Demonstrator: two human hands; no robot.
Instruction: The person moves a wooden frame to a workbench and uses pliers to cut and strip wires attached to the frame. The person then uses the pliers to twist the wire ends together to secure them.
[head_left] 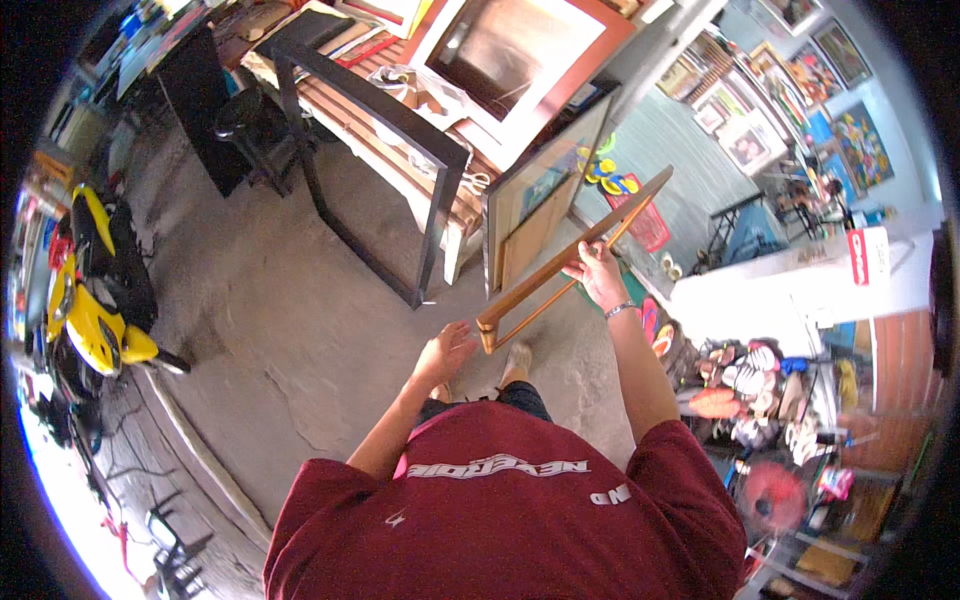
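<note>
2 hands on 1 stiff, light-looking orange-brown wooden picture frame (570, 255): our right hand (598, 272) clenches its rail, left hand (445, 352) spread near corner.

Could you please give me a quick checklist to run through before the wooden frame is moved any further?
1. Right hand grips the frame: ok.
2. Left hand on frame: not ok, it is open beside the lower corner, apart.
3. Frame off the floor: ok.
4. Frame apart from the leaning picture: cannot tell, they overlap in view.
5. Feet free of obstacles: ok, bare floor there.
</note>
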